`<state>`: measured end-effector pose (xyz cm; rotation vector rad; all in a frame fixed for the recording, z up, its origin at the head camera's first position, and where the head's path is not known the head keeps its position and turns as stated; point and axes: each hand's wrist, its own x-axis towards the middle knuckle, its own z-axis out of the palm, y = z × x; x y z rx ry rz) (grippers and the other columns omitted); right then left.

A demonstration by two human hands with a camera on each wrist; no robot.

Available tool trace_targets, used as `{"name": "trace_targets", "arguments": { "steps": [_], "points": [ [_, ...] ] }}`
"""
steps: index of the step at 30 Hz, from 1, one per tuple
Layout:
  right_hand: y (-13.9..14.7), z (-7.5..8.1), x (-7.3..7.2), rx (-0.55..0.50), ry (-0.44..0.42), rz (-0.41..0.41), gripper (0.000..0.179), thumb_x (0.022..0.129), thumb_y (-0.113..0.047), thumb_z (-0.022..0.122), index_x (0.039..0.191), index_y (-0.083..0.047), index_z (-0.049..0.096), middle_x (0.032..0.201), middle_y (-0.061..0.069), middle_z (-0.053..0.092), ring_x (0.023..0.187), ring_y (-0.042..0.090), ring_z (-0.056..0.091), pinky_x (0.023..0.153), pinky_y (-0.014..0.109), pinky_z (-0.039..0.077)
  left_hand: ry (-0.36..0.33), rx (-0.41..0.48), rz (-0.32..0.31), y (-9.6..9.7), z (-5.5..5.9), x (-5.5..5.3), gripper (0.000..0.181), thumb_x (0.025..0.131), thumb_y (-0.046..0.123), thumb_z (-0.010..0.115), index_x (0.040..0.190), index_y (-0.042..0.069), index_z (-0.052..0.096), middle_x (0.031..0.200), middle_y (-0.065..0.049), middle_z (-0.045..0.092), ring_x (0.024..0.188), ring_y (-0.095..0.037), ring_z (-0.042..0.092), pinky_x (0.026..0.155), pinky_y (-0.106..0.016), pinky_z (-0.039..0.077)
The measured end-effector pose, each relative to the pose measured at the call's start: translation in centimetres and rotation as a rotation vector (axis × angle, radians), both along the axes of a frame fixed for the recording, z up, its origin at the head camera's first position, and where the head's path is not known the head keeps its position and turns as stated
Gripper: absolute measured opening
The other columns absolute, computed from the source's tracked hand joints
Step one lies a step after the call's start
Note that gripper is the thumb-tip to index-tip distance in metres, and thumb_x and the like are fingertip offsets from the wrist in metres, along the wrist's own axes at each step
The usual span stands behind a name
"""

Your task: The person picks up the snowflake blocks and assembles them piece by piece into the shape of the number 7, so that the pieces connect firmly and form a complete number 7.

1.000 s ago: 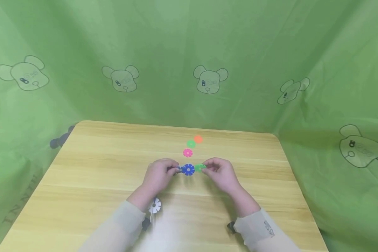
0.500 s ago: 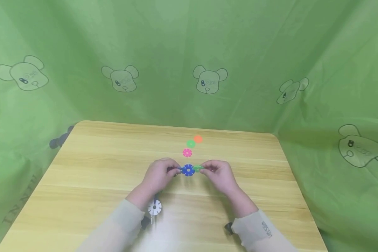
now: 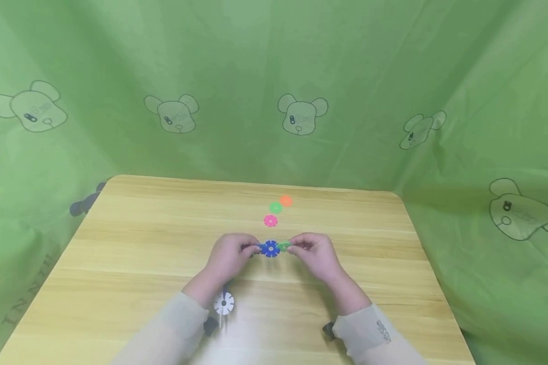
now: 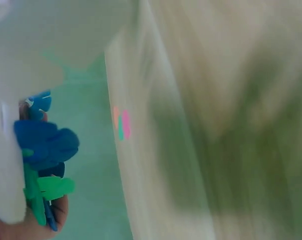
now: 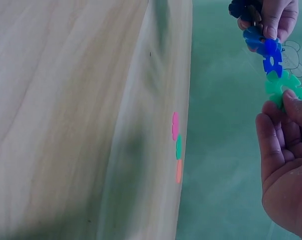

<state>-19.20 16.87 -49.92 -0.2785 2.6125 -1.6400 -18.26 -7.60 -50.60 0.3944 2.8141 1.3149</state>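
Slotted plastic snowflake discs form a short chain between the two hands. In the head view a dark blue disc (image 3: 271,249) faces the camera, with a green disc (image 3: 283,246) at its right edge. My left hand (image 3: 230,256) pinches the chain's blue left part, partly hidden by its fingers. My right hand (image 3: 317,253) pinches the green disc (image 5: 291,86) between thumb and fingers; in the right wrist view its slotted edge meets the blue disc (image 5: 272,64). Below the left wrist shows a white disc (image 3: 224,303), with a blue piece above it leading up behind the wrist.
Farther back on the wooden table (image 3: 164,218) lie a pink disc (image 3: 270,221), a green loose disc (image 3: 276,208) and an orange disc (image 3: 285,201), in a slanting row. A green curtain (image 3: 237,61) with printed bear heads surrounds the table's back and sides.
The right hand has moved slightly left, bringing the green disc closer against the blue one, its face now tilted. The white disc has swung down a little and turned more toward the camera.
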Motion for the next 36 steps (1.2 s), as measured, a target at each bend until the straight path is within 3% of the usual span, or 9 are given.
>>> {"name": "trace_targets", "arguments": {
  "steps": [8,14,28,36],
  "points": [
    [-0.3,-0.5,0.0,-0.040,-0.025,0.008,0.012,0.086,0.007,0.080,0.097,0.002,0.078,0.093,0.013,0.078,0.080,0.018,0.073,0.075,0.026,0.063,-0.004,0.044,0.030,0.0,-0.3,0.4,0.006,0.098,0.015,0.076,0.100,0.013,0.081,0.101,-0.001,0.080,0.093,-0.019,0.074,0.090,-0.043,0.062],
    [-0.8,-0.2,0.1,-0.007,-0.005,0.009,0.011,0.086,0.006,0.081,0.095,0.000,0.079,0.092,0.011,0.078,0.080,0.019,0.071,0.074,0.026,0.062,0.027,0.001,0.034,0.1,-0.2,0.5,0.006,0.098,0.016,0.076,0.099,0.013,0.082,0.098,-0.001,0.080,0.091,-0.018,0.075,0.087,-0.041,0.062],
    [-1.1,-0.3,-0.1,0.004,0.029,0.006,0.011,0.087,0.003,0.082,0.096,-0.003,0.078,0.093,0.010,0.079,0.084,0.021,0.072,0.078,0.026,0.062,-0.008,-0.040,-0.013,-0.3,0.3,0.1,0.007,0.099,0.017,0.075,0.102,0.014,0.080,0.101,0.000,0.079,0.089,-0.015,0.071,0.086,-0.039,0.061],
    [0.0,0.6,-2.0,0.031,0.009,0.135,0.030,0.086,-0.002,0.085,0.113,0.004,0.074,0.108,0.015,0.077,0.097,0.029,0.073,0.085,0.034,0.064,0.003,-0.089,-0.031,-0.6,0.4,-0.1,0.006,0.099,0.017,0.075,0.102,0.014,0.079,0.103,-0.001,0.078,0.089,-0.015,0.070,0.086,-0.040,0.061]
  ]
}}
